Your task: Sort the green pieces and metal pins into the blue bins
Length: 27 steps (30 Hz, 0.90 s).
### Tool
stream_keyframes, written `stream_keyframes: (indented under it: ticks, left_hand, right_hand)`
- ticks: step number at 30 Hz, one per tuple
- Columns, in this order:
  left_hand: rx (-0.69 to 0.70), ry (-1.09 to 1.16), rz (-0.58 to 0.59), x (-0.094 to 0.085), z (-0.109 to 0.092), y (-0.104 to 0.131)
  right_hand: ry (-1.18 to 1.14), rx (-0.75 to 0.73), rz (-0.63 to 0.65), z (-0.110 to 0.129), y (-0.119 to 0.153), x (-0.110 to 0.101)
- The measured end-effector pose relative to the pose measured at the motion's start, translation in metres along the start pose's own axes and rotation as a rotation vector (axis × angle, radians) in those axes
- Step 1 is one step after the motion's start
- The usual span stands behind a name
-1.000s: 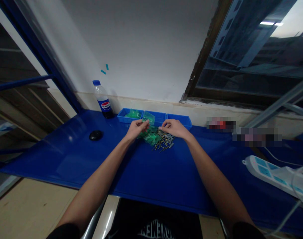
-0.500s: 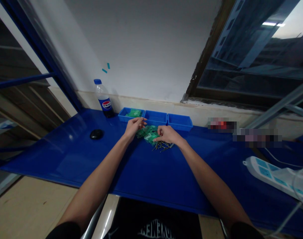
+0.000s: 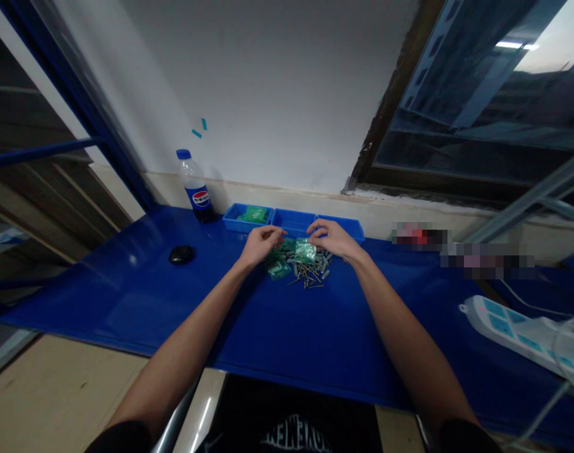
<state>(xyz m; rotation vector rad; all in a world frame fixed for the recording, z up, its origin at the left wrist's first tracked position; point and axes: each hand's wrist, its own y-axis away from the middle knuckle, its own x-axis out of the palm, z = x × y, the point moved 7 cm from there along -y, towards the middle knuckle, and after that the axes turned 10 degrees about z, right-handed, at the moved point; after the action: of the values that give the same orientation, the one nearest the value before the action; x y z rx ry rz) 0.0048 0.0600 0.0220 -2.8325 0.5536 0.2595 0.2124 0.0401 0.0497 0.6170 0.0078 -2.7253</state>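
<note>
My left hand (image 3: 264, 244) is at the left edge of a pile, its fingertips pinched together; what they hold, if anything, is too small to name. On the pile's right side, my right hand (image 3: 332, 239) has its thumb and fingers curled round the top of a green plastic bag (image 3: 305, 251). More green bags (image 3: 278, 268) lie beneath and to the left. Loose screws (image 3: 308, 274) and grey plugs (image 3: 325, 274) are spread at the front right of the pile. Behind the hands stand three joined blue trays (image 3: 293, 223); the left one contains green bags (image 3: 255, 214).
A cola bottle (image 3: 198, 192) stands left of the trays, with a black mouse-like object (image 3: 182, 255) in front of it. A white power strip (image 3: 513, 330) with cables lies at the right. Two pixelated items sit by the wall at the back right.
My right hand has moved up and to the right, uncovering grey plugs and more screws. A green bag has shifted up beside its fingers. My left hand has moved slightly right.
</note>
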Motion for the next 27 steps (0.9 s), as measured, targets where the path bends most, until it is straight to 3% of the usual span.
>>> stream_keyframes:
  ticks: [4, 9, 11, 16, 23, 27]
  left_hand:
    - [0.022, -0.045, 0.091, 0.012, -0.008, 0.004]
    - [0.067, -0.080, 0.319, 0.033, -0.024, 0.014]
    - [0.064, -0.078, 0.360, 0.036, -0.028, 0.017]
    - [0.018, 0.012, 0.295, 0.025, -0.025, 0.013]
    - [0.036, -0.026, 0.257, 0.017, -0.019, 0.011]
    - [-0.027, 0.044, 0.195, 0.016, -0.010, 0.009]
  right_hand:
    - [0.004, -0.106, -0.086, 0.017, 0.008, -0.013]
    - [-0.098, -0.211, -0.029, 0.030, 0.010, -0.004]
    - [-0.110, -0.231, -0.033, 0.032, 0.009, -0.001]
    - [-0.136, -0.169, 0.005, 0.024, 0.007, 0.003]
    - [-0.163, -0.064, 0.190, 0.014, 0.006, 0.018]
    - [-0.143, -0.047, 0.156, 0.009, 0.003, 0.016]
